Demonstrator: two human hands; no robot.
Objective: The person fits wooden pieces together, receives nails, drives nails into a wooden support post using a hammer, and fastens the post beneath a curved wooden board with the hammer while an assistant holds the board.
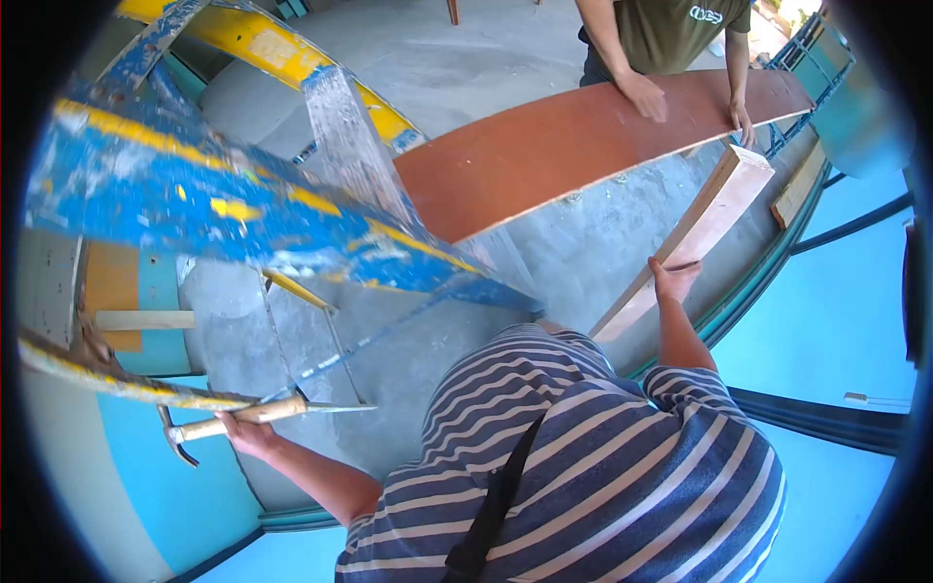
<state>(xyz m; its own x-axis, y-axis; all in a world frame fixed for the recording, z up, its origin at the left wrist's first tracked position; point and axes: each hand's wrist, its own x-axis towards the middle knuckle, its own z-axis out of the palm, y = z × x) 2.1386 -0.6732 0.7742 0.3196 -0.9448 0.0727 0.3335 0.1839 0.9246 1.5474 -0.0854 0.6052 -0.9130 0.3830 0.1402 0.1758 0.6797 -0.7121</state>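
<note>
My left hand (250,433) is closed around the wooden handle of a claw hammer (178,439), its head pointing left. A thin, pointed metal blade (335,408) sticks out on the other side of that grip; whether it belongs to a second tool I cannot tell. On the right, my right hand (674,282) grips a long, pale wooden beam (714,209) by its side edge. The beam slants up and away, its far end close to a brown board (544,151). Its lower end is hidden behind my body.
A paint-splattered blue and yellow stepladder (224,209) fills the left side. Across the brown board, a co-worker (671,39) has one hand over its surface and another at its near edge. A wood piece (799,185) lies by the right wall. The floor (389,335) is grey concrete.
</note>
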